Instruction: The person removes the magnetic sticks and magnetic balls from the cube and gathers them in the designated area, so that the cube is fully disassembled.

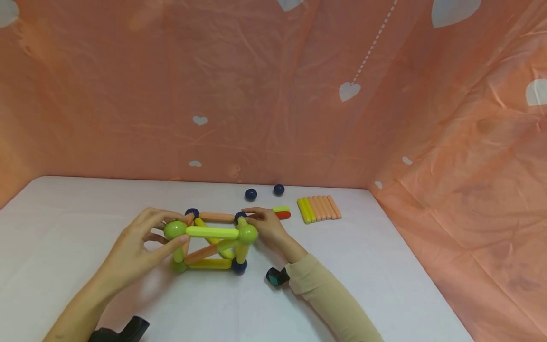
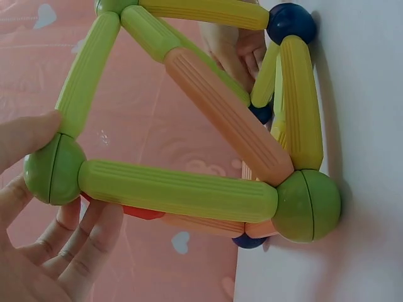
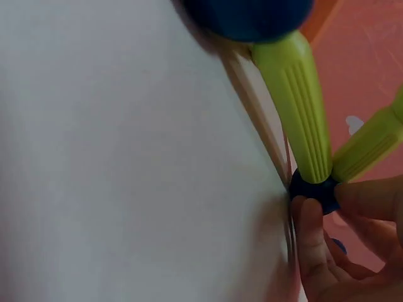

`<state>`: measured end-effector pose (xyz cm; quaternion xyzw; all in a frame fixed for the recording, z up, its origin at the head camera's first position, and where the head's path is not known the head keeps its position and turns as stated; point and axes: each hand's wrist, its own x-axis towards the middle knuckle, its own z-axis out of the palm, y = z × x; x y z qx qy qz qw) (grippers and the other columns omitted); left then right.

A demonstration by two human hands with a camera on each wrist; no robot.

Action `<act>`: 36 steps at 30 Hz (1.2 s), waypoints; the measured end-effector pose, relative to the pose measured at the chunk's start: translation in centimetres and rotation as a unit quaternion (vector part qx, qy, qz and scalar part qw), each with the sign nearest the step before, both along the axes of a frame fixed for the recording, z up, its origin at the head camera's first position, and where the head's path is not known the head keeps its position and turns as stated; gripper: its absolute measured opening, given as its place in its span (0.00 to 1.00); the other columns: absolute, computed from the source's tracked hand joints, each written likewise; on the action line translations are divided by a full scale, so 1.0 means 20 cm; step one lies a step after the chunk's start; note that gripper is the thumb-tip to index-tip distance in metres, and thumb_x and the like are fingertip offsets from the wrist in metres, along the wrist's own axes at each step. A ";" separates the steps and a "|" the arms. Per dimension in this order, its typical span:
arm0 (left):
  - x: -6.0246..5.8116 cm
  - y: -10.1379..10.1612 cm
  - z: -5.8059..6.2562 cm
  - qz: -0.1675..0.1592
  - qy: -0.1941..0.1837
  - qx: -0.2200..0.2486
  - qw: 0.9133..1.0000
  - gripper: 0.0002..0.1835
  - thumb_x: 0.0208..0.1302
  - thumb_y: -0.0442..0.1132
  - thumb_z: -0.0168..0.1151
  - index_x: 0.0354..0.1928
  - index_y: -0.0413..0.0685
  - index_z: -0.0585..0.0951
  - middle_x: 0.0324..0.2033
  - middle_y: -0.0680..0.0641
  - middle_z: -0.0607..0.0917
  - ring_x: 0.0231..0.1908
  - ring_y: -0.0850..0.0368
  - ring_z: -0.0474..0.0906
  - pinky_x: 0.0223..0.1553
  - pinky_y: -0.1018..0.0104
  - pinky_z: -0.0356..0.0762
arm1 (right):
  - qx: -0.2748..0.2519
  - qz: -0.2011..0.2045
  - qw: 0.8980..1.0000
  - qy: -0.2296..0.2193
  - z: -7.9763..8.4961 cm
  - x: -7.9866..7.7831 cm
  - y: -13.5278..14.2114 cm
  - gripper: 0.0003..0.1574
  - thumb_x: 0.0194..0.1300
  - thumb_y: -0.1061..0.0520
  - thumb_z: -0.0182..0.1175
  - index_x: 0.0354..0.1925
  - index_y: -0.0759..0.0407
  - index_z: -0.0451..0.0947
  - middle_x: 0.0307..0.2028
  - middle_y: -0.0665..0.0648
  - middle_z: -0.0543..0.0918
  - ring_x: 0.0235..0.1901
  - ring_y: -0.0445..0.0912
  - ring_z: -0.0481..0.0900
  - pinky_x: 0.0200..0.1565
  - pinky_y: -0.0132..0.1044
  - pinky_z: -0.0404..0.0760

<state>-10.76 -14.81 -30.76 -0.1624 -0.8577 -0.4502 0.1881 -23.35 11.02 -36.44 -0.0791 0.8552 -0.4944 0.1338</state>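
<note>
Currently L hand (image 1: 138, 247) has thumb & fingers around green ball (image 1: 175, 231), upper L corner of rod frame (image 1: 212, 232); R hand (image 1: 270, 230) fingers pinch navy ball (image 3: 315, 194), far R; frame's on white surface (image 1: 384, 275), loose rods (image 1: 319, 209) to R.

Right wrist view: right fingers (image 3: 312, 236) partly hide 1 blue ball (image 3: 318, 196); nearer ball (image 3: 252, 16) cut by top edge.

The table (image 1: 376, 266) is white. Behind it and on its right hangs wrinkled orange cloth (image 1: 256, 85) with pale hearts (image 1: 349, 91).
</note>
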 end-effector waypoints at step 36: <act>-0.06 0.01 -0.01 -0.016 -0.085 -0.011 0.996 0.11 0.64 0.47 0.63 0.47 0.57 0.77 0.50 0.46 0.77 0.53 0.50 0.66 0.51 0.37 0.64 | 0.027 0.237 0.917 0.321 0.36 0.26 0.04 0.14 0.61 0.58 0.63 0.46 0.59 0.80 0.39 0.54 0.80 0.29 0.44 0.69 0.27 0.30 0.69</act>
